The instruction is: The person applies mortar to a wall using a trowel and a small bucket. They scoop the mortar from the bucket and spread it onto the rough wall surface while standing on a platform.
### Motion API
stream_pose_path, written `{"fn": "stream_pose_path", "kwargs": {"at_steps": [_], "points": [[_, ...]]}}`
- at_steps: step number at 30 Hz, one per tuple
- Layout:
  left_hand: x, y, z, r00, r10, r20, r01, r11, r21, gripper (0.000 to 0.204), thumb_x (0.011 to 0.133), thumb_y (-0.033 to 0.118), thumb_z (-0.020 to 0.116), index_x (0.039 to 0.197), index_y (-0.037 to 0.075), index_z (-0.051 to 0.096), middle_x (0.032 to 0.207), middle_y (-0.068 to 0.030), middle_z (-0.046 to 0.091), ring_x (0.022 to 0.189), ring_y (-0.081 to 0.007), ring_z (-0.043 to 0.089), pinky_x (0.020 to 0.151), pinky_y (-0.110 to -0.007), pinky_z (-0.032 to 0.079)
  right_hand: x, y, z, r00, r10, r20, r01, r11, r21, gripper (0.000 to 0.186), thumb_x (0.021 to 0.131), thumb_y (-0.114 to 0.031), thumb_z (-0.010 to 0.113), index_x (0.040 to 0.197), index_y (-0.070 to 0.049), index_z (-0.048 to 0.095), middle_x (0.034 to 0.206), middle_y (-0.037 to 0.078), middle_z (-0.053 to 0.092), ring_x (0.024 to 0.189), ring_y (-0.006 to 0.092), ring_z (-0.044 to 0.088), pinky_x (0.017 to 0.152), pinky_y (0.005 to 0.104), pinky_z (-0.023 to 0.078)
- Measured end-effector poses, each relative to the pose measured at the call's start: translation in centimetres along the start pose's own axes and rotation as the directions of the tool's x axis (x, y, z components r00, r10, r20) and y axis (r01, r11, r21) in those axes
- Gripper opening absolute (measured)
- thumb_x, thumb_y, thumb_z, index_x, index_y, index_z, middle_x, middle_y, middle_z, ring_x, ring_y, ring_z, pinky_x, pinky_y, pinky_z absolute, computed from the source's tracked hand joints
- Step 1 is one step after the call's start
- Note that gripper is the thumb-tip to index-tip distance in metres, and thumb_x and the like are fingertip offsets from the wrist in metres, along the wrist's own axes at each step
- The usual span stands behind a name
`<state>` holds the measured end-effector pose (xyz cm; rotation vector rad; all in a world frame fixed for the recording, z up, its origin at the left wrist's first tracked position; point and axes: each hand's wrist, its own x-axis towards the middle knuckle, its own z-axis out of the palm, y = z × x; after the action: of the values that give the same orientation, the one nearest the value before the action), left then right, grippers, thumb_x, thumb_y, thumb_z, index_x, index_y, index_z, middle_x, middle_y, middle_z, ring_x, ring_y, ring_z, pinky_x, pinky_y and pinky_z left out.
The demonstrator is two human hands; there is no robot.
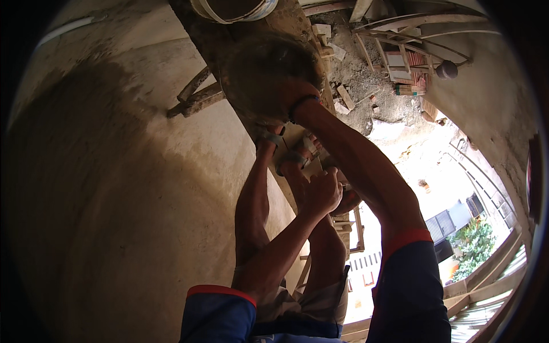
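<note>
My right hand (300, 100) reaches into a dark, shallow round pan (269, 66) on a dirty narrow plank (194, 17); its fingers are hard to make out against the dark contents. My left hand (323, 191) is closed, lower down beside my right forearm, gripping something mostly hidden behind the fingers and too unclear to name. My sandaled feet (306, 148) stand on the plank just below the pan, with my bare legs under both arms.
A white bucket (254, 11) sits at the plank's far end. A plastered wall (103, 217) fills the left, with wooden pieces (194, 97) against it. Far below right lie rubble (354, 74) and timber frames (400, 40). A bright opening shows railings and a green plant (474, 251).
</note>
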<state>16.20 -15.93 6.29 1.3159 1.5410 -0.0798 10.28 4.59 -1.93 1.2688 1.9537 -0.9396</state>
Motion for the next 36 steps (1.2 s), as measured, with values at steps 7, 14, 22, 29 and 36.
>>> {"fn": "stream_pose_path", "kwargs": {"at_steps": [7, 14, 22, 29, 36], "points": [[0.0, 2.1, -1.9, 0.996, -0.016, 0.085, 0.023, 0.997, -0.079, 0.03, 0.084, 0.024, 0.061, 0.105, 0.005, 0.05, 0.091, -0.0164, 0.059, 0.081, -0.0337, 0.061, 0.067, -0.043, 0.052, 1.9, 4.7, 1.6, 0.922, -0.278, 0.27, 0.298, 0.954, -0.033, 0.037, 0.078, -0.019, 0.063, 0.112, -0.005, 0.063, 0.097, 0.016, 0.068, 0.082, 0.0266, 0.069, 0.066, 0.0402, 0.056], [-0.1, 2.5, -2.3, 0.991, -0.043, 0.125, 0.06, 0.989, -0.138, 0.034, 0.085, 0.024, 0.06, 0.111, 0.004, 0.05, 0.095, -0.0178, 0.058, 0.087, -0.0355, 0.06, 0.073, -0.045, 0.052, 0.3, 8.7, 3.2, 0.917, -0.263, 0.298, -0.113, 0.547, 0.83, 0.058, 0.074, -0.009, 0.064, 0.13, -0.007, 0.05, 0.074, 0.007, 0.061, 0.052, 0.0148, 0.057, 0.047, 0.0296, 0.05], [0.3, 2.7, -2.0, 0.99, -0.069, 0.121, 0.084, 0.99, -0.118, 0.04, 0.085, 0.028, 0.06, 0.118, 0.008, 0.053, 0.096, -0.0173, 0.065, 0.086, -0.0345, 0.065, 0.085, -0.051, 0.04, -3.8, 11.4, 2.8, 0.938, -0.287, 0.196, -0.076, 0.381, 0.921, 0.052, 0.078, -0.008, 0.06, 0.129, -0.011, 0.052, 0.079, 0.01, 0.063, 0.052, 0.018, 0.059, 0.049, 0.032, 0.051], [0.3, 2.5, -2.1, 0.985, -0.118, 0.127, 0.128, 0.989, -0.076, 0.04, 0.086, 0.028, 0.059, 0.119, 0.006, 0.051, 0.096, -0.0187, 0.065, 0.088, -0.0366, 0.064, 0.085, -0.054, 0.043, -7.6, 7.4, -5.3, 0.947, -0.262, -0.186, 0.273, 0.962, 0.033, 0.035, 0.082, -0.013, 0.054, 0.116, -0.01, 0.055, 0.108, 0.024, 0.06, 0.077, 0.0369, 0.064, 0.068, 0.0458, 0.054], [0.8, 3.0, -1.1, 0.99, -0.075, 0.122, 0.086, 0.993, -0.086, 0.042, 0.086, 0.028, 0.059, 0.121, 0.006, 0.05, 0.095, -0.02, 0.065, 0.088, -0.0381, 0.064, 0.08, -0.05, 0.049, 0.5, 5.2, -1.4, 0.984, -0.018, -0.179, 0.02, 1.0, 0.011, 0.029, 0.086, -0.021, 0.055, 0.108, -0.003, 0.06, 0.096, 0.021, 0.066, 0.091, 0.031, 0.067, 0.075, 0.0414, 0.056]]}}
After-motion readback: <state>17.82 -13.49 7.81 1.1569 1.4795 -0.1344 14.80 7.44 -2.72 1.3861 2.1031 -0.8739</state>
